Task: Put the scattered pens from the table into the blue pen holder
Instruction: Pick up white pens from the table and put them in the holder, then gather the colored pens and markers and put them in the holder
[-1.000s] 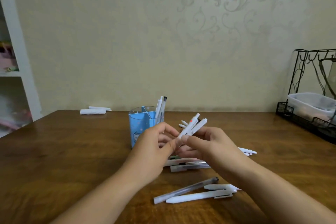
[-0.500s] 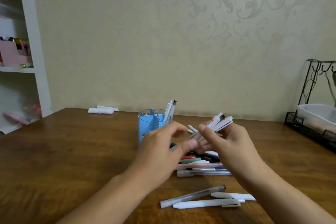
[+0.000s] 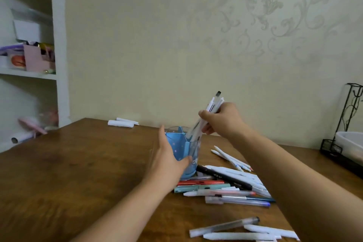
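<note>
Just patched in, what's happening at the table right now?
A person is tidying pens. The left hand steadies the blue pen holder from its side, while the right hand grips a bunch of white pens, lower ends going into the holder. A pile of loose pens lies beside the holder on the wooden table, with a few more pens nearer the person.

Soft, even, rather dim indoor light with a warm yellowish cast; no hard glare. Faint sheen on the wooden table [image 3: 78, 163] toward its left edge and near corner. Weak, diffuse shadows under the scattered pens [image 3: 225, 188] and beneath the left hand [image 3: 167, 161]. Motion blur on the shelf [image 3: 29, 55] at left and on the pens held in the right hand [image 3: 220, 120]. Wide-angle bending along the frame edges; overall slightly soft, compressed detail.
</note>
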